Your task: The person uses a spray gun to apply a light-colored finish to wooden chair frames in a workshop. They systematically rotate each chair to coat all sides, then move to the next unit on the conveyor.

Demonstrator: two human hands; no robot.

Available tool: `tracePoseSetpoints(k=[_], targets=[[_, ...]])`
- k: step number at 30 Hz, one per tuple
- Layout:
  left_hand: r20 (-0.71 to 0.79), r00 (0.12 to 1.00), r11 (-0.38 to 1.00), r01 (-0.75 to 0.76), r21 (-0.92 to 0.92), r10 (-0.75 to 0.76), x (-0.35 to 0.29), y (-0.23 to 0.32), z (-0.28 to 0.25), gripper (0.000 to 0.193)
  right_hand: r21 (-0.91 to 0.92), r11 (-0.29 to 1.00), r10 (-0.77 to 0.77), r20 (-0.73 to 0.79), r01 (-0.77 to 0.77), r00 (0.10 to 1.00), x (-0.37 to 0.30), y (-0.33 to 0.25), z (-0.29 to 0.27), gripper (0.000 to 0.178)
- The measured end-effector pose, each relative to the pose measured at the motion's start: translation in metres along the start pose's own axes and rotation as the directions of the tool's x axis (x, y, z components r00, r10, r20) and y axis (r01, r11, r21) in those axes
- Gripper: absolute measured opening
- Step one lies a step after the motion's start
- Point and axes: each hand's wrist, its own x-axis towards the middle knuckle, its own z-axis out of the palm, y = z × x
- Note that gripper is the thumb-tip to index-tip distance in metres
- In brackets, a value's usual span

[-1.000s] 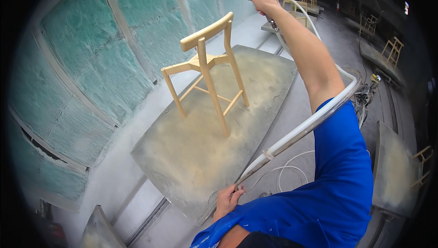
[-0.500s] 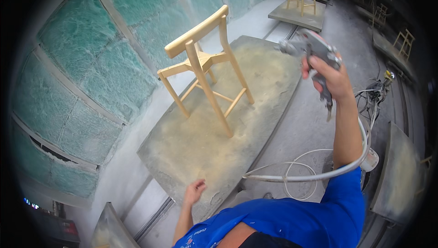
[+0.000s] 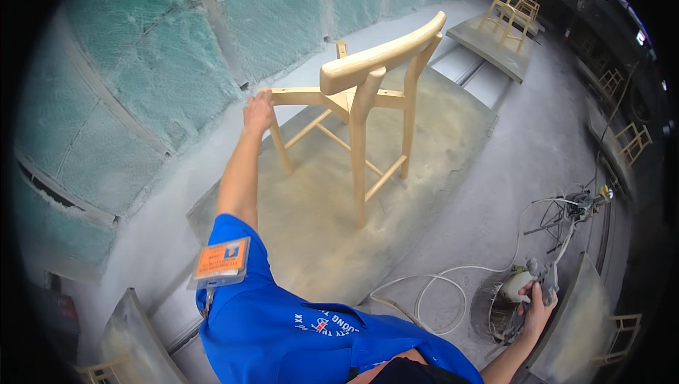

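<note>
A pale wooden chair frame with a curved backrest and no seat panel stands upright on a low, dusty platform. Outstretched to the far left, my left hand grips the end corner of its seat rail, just above a leg. Low on the right, away from the chair, my right hand is closed round a grey spray gun. The gun is beside a pale, round container over a dark bucket, and its nozzle is hard to make out.
Dusty green filter panels line the left wall. A pale hose loops across the floor near a stand with tangled lines. Farther back, another platform bears wooden chair frames; more platforms run along the right.
My left hand has reached from the platform's near edge to the chair's seat rail. My right hand has lowered the spray gun from beside the chair to the bucket. The view has shifted.
</note>
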Motion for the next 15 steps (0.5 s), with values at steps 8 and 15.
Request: tracePoseSetpoints(k=[8, 15], targets=[[0.222, 0.967, 0.936, -0.191, 0.294, 0.127, 0.053, -0.025, 0.007, 0.035, 0.294, 0.953, 0.069, 0.019, -0.072, 0.997, -0.013, 0.0, 0.0, 0.038], [0.107, 0.994, 0.968, -0.001, 0.252, -0.027, -0.041, -0.073, -0.032, 0.028, 0.545, 0.786, 0.072, 0.387, -0.291, 0.919, 0.063, 0.034, 0.028, 0.065]])
